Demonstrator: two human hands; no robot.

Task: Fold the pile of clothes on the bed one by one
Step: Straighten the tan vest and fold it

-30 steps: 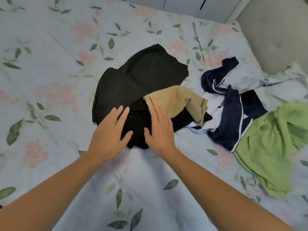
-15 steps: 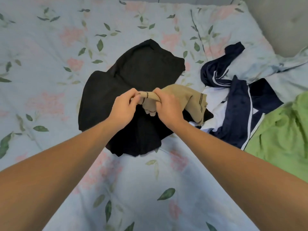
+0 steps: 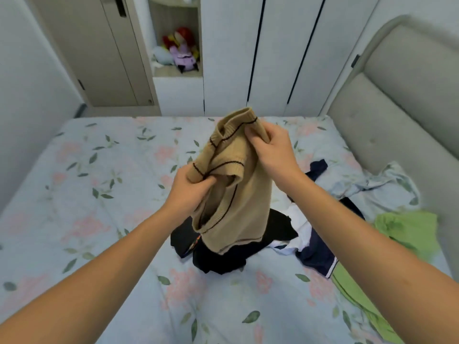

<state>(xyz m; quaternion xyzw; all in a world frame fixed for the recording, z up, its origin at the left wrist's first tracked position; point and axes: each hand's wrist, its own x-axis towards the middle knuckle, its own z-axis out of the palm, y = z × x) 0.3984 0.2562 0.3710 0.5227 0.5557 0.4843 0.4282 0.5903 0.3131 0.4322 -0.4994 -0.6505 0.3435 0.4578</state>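
**Tan knit garment held above the clothes pile**

I am holding the tan knit garment (image 3: 233, 194) up in the air with both hands, above the bed (image 3: 99, 194). My left hand (image 3: 191, 188) is gripping a ribbed, dark-striped edge of the knit, with the fingers curled round a bunched fold. My right hand (image 3: 270, 147) is pinching another striped edge higher up, with the thumb and fingers closed on the fabric; so both grips are closed on the same garment, the right one sitting above and to the right of the left. The knit is hanging down between them, crumpled, and its lower hem is dangling just over the black garment (image 3: 223, 259), which is lying on the floral bedsheet directly beneath. To the right of the black one, a navy and white garment (image 3: 315, 252) is lying in a heap, touching it. Further right, a green garment (image 3: 409, 229) is spreading along the edge of the bed, beside a rumpled floral pillowcase (image 3: 382, 184). A padded grey headboard (image 3: 397, 100) is standing at the right. Behind the bed, white wardrobe doors (image 3: 273, 58) are standing closed, and an open shelf (image 3: 176, 73) is holding plush toys (image 3: 181, 50).
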